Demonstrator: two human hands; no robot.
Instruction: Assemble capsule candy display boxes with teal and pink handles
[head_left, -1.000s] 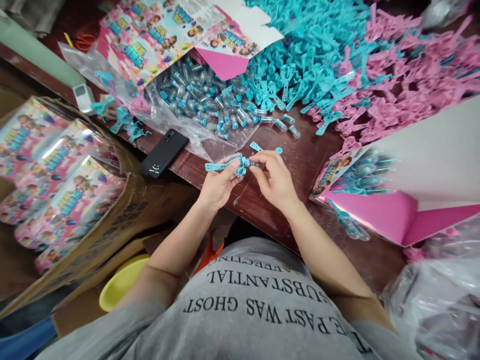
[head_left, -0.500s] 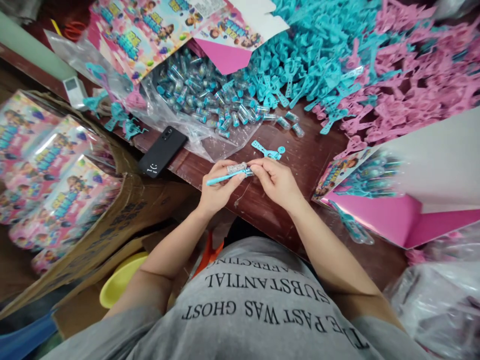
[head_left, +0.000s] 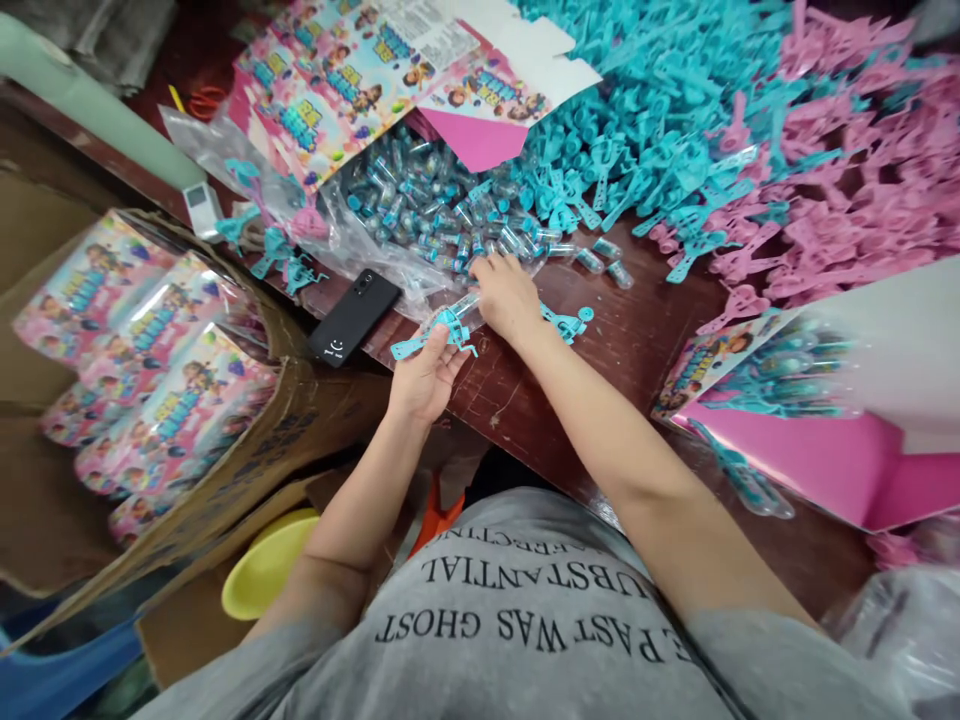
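My left hand [head_left: 426, 375] is closed on a turquoise plastic toy [head_left: 452, 322] with a flat slotted handle and small projecting parts. A clear tube [head_left: 466, 303] extends from the toy toward my right hand. My right hand [head_left: 506, 295] reaches over the near edge of a pile of small clear candy tubes [head_left: 442, 215] with blue caps. Its fingers are bent downward and slightly apart, touching or just above the tubes; the thumb is hidden. Another turquoise toy [head_left: 566, 323] lies on the table, partly behind my right wrist.
Heaps of turquoise parts [head_left: 637, 110] and pink parts [head_left: 862, 190] cover the back right. A black phone [head_left: 355, 317] lies by the table edge. An opened display box [head_left: 810, 450] with packed toys stands right; a carton [head_left: 247, 460] of printed boxes stands left.
My hands have separated. My right hand has left the toy and moved up to the tube pile, while my left keeps the toy, now turned to show its turquoise parts. The camera view has shifted slightly.
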